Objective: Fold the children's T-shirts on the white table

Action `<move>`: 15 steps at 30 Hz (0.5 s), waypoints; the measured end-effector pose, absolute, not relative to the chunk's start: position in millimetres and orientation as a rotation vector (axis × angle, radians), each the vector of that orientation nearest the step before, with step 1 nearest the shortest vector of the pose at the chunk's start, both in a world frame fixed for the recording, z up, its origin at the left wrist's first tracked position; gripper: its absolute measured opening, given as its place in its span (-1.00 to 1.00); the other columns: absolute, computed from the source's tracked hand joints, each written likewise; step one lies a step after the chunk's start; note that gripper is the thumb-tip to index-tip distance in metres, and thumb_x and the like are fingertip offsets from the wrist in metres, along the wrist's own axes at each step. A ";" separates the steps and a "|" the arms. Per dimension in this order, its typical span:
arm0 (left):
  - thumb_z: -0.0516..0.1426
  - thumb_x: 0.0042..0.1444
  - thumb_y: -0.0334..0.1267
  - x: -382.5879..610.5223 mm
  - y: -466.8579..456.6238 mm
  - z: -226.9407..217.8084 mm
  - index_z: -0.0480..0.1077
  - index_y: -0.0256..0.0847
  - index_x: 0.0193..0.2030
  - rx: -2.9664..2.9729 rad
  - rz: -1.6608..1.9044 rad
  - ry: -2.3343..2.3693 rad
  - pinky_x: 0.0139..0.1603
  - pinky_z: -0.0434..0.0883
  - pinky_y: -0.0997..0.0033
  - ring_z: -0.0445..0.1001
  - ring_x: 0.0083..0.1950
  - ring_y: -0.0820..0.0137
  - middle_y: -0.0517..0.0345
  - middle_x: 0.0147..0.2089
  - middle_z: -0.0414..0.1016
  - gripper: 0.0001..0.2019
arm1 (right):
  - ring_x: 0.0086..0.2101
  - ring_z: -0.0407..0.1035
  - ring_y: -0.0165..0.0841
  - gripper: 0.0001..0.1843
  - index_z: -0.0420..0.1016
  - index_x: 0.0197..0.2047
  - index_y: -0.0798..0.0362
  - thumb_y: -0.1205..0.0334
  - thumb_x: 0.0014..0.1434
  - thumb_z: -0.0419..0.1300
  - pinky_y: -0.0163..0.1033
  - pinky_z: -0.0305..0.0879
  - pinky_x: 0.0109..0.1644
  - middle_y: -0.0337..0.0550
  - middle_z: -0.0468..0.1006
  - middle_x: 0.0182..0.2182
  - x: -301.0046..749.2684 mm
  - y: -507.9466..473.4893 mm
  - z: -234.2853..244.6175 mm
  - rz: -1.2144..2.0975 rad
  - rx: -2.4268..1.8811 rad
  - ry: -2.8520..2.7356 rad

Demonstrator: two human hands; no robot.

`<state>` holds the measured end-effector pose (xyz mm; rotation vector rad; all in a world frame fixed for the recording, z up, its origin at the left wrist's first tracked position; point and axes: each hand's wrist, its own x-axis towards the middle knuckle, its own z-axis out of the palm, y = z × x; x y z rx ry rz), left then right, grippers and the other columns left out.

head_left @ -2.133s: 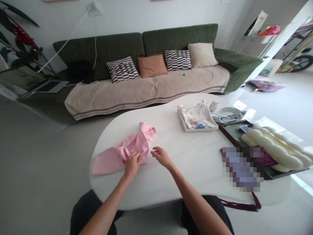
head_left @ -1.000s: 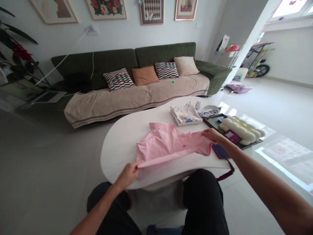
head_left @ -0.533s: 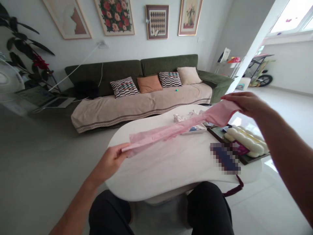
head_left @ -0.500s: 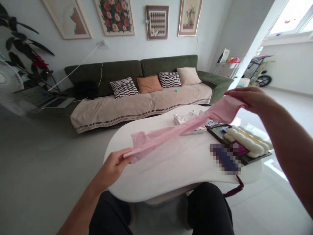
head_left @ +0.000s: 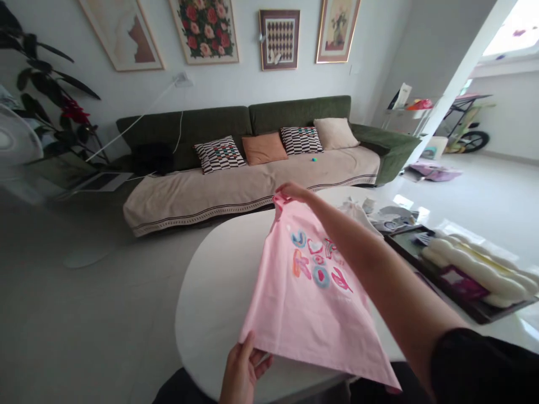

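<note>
A pink shirt (head_left: 286, 303) with colourful painted-looking shapes on its front hangs stretched over the white table (head_left: 206, 280). My left hand (head_left: 246, 362) pinches its lower left corner near the table's front edge. Farther off, my right hand (head_left: 292, 192) is closed on the shirt's upper end, by the shoulder. My right forearm crosses over the print and hides part of the shirt's right side. The lower right corner of the hem droops past the table edge, above my leg.
White cloth (head_left: 353, 210) lies on the table behind my right arm. To the right is a dark tray (head_left: 404, 247) holding a puffy cream item (head_left: 467, 264). Beyond the table stands a green sofa (head_left: 210, 129) with cushions; a fan (head_left: 17, 137) is at the left.
The shirt was a narrow stretched strip and now spreads with its print showing. My right hand moved left and slightly down, my left hand down and nearer to me.
</note>
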<state>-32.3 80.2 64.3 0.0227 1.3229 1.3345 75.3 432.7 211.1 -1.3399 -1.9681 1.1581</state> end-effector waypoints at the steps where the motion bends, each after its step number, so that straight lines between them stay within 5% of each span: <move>1: 0.25 -0.16 -0.30 -36.4 82.1 43.8 0.28 -0.25 -0.42 -0.047 1.301 1.353 -0.42 0.44 0.36 0.50 -0.41 0.32 0.08 -0.44 0.49 -0.78 | -0.51 0.33 -0.52 -0.78 0.42 -0.25 0.25 0.57 -0.01 0.09 -0.31 0.39 -0.36 -0.25 0.46 -0.54 54.5 435.9 183.4 1.170 -1.340 -2.005; 5: 0.27 -0.18 -0.31 -60.6 75.1 -22.6 0.20 -0.21 -0.49 -0.079 1.151 1.507 -0.31 0.42 0.34 0.51 -0.36 0.33 0.11 -0.45 0.47 -0.73 | -0.34 0.41 -0.38 -0.59 0.42 -0.11 0.14 0.55 -0.07 0.08 -0.22 0.39 -0.24 -0.09 0.54 -0.31 1.7 428.8 86.5 1.129 -1.298 -2.108; 9: 0.17 -0.12 -0.03 -113.5 80.1 -29.7 0.33 -0.23 -0.31 0.354 0.806 1.691 -0.27 0.39 0.28 0.51 -0.30 0.26 0.04 -0.31 0.50 -0.67 | -0.09 0.34 -0.34 -0.47 0.33 0.04 0.06 0.51 -0.05 0.03 -0.20 0.26 -0.01 -0.05 0.42 -0.03 42.5 403.5 26.7 0.946 -1.301 -2.115; 12: 0.14 -0.12 -0.08 -160.0 144.0 -2.5 0.38 -0.27 -0.22 0.980 0.491 1.844 -0.21 0.38 0.31 0.49 -0.25 0.24 0.05 -0.34 0.52 -0.65 | -0.05 0.31 -0.33 -0.52 0.34 0.00 0.08 0.46 -0.02 -0.02 -0.19 0.20 0.03 -0.05 0.42 -0.03 131.8 379.2 6.6 0.742 -1.454 -2.030; 15: 0.07 -0.01 -0.20 -171.6 252.4 20.7 0.41 -0.28 -0.19 1.530 0.304 2.070 -0.09 0.32 0.43 0.44 -0.07 0.28 0.00 -0.14 0.50 -0.72 | -0.16 0.37 -0.24 -0.63 0.40 -0.12 0.17 0.39 0.01 -0.05 -0.15 0.24 -0.06 0.06 0.49 -0.19 226.4 354.2 -1.7 0.522 -1.727 -1.859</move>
